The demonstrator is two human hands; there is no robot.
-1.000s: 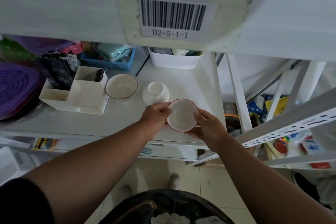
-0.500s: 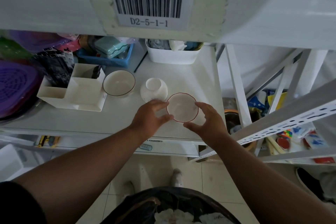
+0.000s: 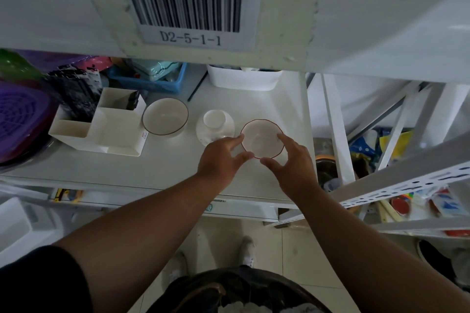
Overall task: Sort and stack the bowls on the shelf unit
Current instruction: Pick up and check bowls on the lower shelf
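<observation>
Glossy ceramic bowls w/ matt white shelf.

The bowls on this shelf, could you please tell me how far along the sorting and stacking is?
Done: nothing is stacked. In hand: both hands, left and right, fingers spread, frame the red-rimmed bowl standing on the shelf. Left: it, the upside-down white bowl and the brown-rimmed bowl sit side by side.

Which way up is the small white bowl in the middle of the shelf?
Upside down: the small white bowl shows its narrow foot ring on top, its wide rim down on the shelf.
</observation>
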